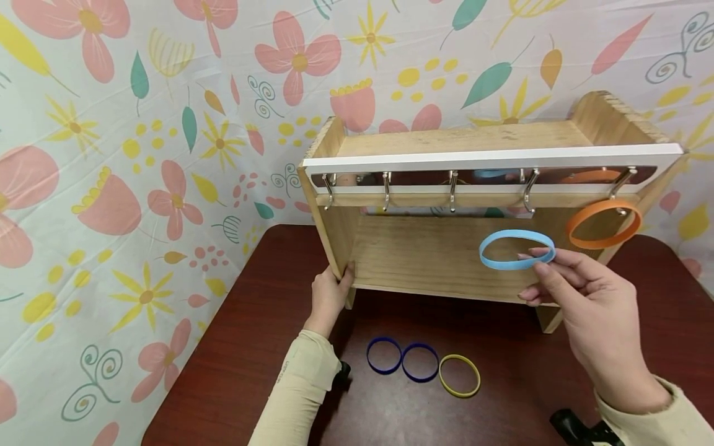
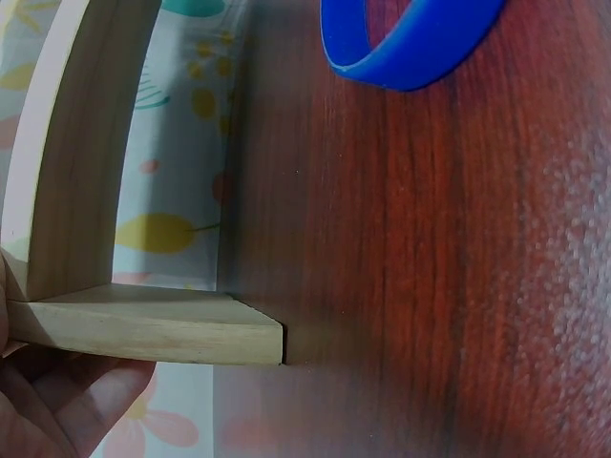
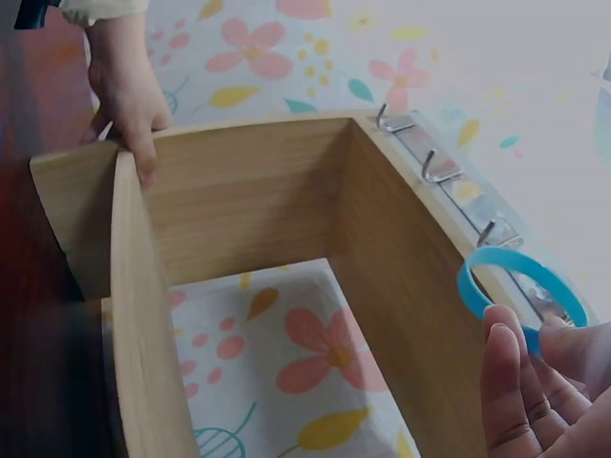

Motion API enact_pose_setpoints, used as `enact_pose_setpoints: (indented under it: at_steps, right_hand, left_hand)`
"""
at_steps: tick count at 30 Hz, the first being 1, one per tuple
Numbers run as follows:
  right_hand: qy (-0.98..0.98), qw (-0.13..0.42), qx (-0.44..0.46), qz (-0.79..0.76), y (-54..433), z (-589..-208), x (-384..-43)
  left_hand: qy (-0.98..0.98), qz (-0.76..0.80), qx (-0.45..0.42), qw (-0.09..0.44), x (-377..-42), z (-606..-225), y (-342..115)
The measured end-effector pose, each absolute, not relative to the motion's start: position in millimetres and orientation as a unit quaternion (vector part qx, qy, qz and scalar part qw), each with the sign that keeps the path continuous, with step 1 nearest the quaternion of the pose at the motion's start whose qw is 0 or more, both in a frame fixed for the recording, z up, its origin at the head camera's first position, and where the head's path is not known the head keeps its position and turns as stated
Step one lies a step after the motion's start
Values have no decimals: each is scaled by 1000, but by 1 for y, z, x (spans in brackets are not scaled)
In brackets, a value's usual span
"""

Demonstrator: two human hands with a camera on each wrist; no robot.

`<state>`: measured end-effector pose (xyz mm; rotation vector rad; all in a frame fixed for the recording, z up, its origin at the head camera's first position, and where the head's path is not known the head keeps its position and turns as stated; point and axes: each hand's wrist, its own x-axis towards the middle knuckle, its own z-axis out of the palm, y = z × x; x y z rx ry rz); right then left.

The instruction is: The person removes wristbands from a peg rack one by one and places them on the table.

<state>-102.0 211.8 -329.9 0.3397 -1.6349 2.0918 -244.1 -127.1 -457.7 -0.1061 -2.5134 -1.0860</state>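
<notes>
Between thumb and fingers my right hand (image 1: 599, 310) pinches a light blue wristband (image 1: 515, 266), held in front of the wooden shelf (image 1: 424, 254) below its hook rail. In the right wrist view the blue wristband (image 3: 525, 260) shows near the hooks. My left hand (image 1: 329, 294) grips the lower left side of the shelf, thumb on the front edge. An orange wristband (image 1: 580, 241) hangs from the rightmost hook (image 1: 623, 179). The hook (image 1: 530, 192) left of it bears nothing, nor do the other hooks (image 1: 453, 192) further left.
Two dark blue wristbands (image 1: 383, 372) and a yellow wristband (image 1: 460, 394) lie in a row on the dark red table (image 1: 390, 421) before the shelf. Behind the shelf hangs a flower-patterned cloth (image 1: 223, 93).
</notes>
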Motion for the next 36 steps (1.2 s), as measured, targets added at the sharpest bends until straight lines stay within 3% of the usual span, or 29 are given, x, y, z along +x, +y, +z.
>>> enact_pose_setpoints:
  at_steps: [36]
  right_hand:
    - [-608, 214, 113, 756, 218, -348, -90]
  left_hand:
    - [-897, -386, -44, 209, -244, -457, -127]
